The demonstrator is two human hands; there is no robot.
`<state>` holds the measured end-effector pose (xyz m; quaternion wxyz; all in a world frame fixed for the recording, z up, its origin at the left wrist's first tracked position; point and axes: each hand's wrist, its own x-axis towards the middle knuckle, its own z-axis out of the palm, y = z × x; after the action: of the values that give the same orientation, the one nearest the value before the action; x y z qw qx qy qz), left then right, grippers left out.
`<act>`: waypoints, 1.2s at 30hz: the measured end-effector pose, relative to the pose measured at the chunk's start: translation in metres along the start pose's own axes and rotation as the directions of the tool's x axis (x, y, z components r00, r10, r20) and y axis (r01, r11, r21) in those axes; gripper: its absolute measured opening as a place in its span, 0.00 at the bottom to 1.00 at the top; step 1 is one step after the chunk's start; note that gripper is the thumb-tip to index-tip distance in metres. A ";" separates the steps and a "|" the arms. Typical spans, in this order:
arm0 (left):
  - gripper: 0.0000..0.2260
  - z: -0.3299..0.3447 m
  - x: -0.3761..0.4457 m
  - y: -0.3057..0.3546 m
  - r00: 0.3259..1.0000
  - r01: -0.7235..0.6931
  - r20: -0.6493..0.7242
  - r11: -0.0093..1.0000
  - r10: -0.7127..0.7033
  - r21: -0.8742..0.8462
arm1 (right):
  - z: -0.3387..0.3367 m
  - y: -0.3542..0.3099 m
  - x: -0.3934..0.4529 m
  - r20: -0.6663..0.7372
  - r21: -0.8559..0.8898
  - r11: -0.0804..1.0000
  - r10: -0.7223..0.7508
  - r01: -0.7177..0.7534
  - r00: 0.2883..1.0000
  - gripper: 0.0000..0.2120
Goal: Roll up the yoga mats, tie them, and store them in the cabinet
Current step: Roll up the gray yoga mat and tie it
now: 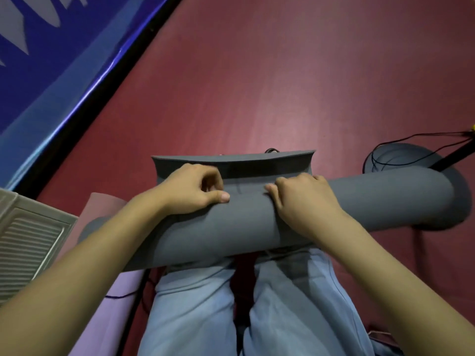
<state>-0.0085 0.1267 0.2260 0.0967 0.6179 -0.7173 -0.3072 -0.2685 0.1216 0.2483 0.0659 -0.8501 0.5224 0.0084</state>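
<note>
A grey yoga mat (226, 227) lies rolled across my knees, with its loose end (234, 164) sticking out flat on the far side. My left hand (192, 188) rests on top of the roll, fingers curled and thumb pressed down. My right hand (305, 201) sits beside it, fingertips pinched towards the left hand. A thin dark string (239, 187) shows faintly on the roll between them, and both hands seem to pinch it. A purple yoga mat (113, 291) lies flat on the floor at my left, partly under the roll.
The floor (282, 86) is dark red. A white louvred cabinet door (30, 240) stands at the left edge. A blue banner (51, 60) runs along the upper left. A dark round stand base (401, 160) with black cables lies behind the roll's right end.
</note>
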 end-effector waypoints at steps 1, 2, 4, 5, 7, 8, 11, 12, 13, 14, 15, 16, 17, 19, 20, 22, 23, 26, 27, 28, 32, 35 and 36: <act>0.17 0.001 -0.001 -0.001 1.000 0.013 -0.012 1.000 -0.013 -0.002 | -0.003 -0.004 0.010 0.045 -0.015 1.000 0.015 -0.014 0.999 0.21; 0.16 0.001 -0.002 -0.002 1.000 0.026 -0.010 1.000 -0.026 -0.002 | -0.006 -0.008 0.018 0.082 -0.025 0.999 0.023 -0.021 0.996 0.20; 0.18 0.001 -0.006 -0.001 1.000 0.024 0.002 0.998 -0.024 0.059 | -0.010 -0.015 0.029 0.125 -0.057 0.998 0.005 0.002 0.992 0.17; 0.20 0.001 -0.008 0.002 1.000 0.011 0.000 0.995 -0.011 0.103 | -0.011 -0.019 0.032 0.140 -0.086 0.996 -0.011 0.024 0.990 0.14; 0.27 0.004 -0.012 0.011 1.000 -0.008 -0.023 0.987 0.012 0.162 | -0.011 -0.025 0.032 0.158 -0.153 0.986 -0.038 0.063 0.987 0.10; 0.30 0.005 -0.015 0.017 0.999 -0.010 -0.038 0.982 0.017 0.191 | -0.011 -0.028 0.030 0.168 -0.180 0.981 -0.044 0.075 0.985 0.09; 0.38 0.005 -0.027 0.035 0.997 0.011 -0.077 0.954 0.012 0.300 | -0.012 -0.028 0.025 0.187 -0.192 0.978 -0.050 0.087 0.981 0.13; 0.40 0.002 -0.033 0.041 0.997 0.023 -0.072 0.940 0.001 0.339 | -0.014 -0.027 0.024 0.202 -0.165 0.983 -0.048 0.082 0.978 0.18; 0.43 0.001 -0.039 0.046 0.999 0.034 -0.047 0.922 -0.017 0.387 | -0.015 -0.024 0.023 0.225 -0.125 0.989 -0.042 0.072 0.973 0.23; 0.44 0.002 -0.045 0.050 0.999 0.037 -0.009 0.901 -0.037 0.432 | -0.016 -0.022 0.022 0.252 -0.083 0.995 -0.035 0.058 0.967 0.27; 0.43 0.004 -0.053 0.055 0.998 0.037 0.027 0.884 -0.056 0.467 | -0.016 -0.020 0.019 0.280 -0.044 0.998 -0.029 0.043 0.960 0.30; 0.41 0.008 -0.059 0.059 0.996 0.037 0.054 0.870 -0.072 0.492 | -0.015 -0.018 0.017 0.304 -0.010 1.000 -0.025 0.030 0.952 0.32; 0.40 0.013 -0.064 0.062 0.993 0.041 0.071 0.859 -0.090 0.511 | -0.013 -0.016 0.016 0.319 0.022 1.000 -0.022 0.016 0.948 0.34; 0.43 0.022 -0.065 0.063 0.989 0.062 0.084 0.846 -0.125 0.530 | -0.007 -0.013 0.015 0.313 0.057 0.998 -0.027 0.009 0.949 0.37; 0.47 0.025 -0.061 0.060 0.985 0.076 0.089 0.842 -0.145 0.534 | -0.003 -0.012 0.017 0.294 0.052 0.999 -0.030 0.015 0.955 0.38; 0.57 0.026 -0.049 0.054 0.972 0.087 0.141 0.846 -0.187 0.526 | 0.003 -0.011 0.026 0.273 0.027 0.999 -0.027 0.020 0.962 0.38; 0.61 0.024 -0.043 0.051 0.964 0.087 0.173 0.852 -0.204 0.516 | 0.004 -0.011 0.031 0.275 0.021 1.000 -0.021 0.016 0.961 0.38; 0.65 0.017 -0.032 0.047 0.947 0.083 0.236 0.873 -0.220 0.480 | 0.007 -0.012 0.042 0.251 0.002 0.999 -0.032 0.033 0.967 0.38; 0.64 0.015 -0.031 0.046 0.946 0.079 0.242 0.875 -0.218 0.478 | 0.008 -0.012 0.043 0.226 0.007 0.999 -0.042 0.042 0.973 0.38; 0.62 0.014 -0.030 0.046 0.948 0.071 0.240 0.874 -0.210 0.481 | 0.010 -0.011 0.043 0.207 0.020 0.999 -0.048 0.045 0.977 0.37; 0.44 0.013 -0.030 0.047 0.971 0.049 0.190 0.902 -0.143 0.428 | 0.006 -0.007 0.037 0.227 0.046 0.999 -0.007 -0.003 0.974 0.39; 0.42 0.014 -0.032 0.049 0.974 0.050 0.187 0.928 -0.126 0.369 | 0.004 0.000 0.031 0.277 0.081 0.996 0.014 -0.038 0.961 0.40; 0.41 0.014 -0.032 0.051 0.972 0.046 0.196 0.929 -0.126 0.367 | 0.003 0.003 0.028 0.299 0.099 0.994 0.017 -0.049 0.954 0.40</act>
<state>-0.0510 0.1638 0.2515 -0.1105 0.6191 -0.7396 -0.2400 -0.2583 0.0955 0.2424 0.1886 -0.8255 0.5205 0.1098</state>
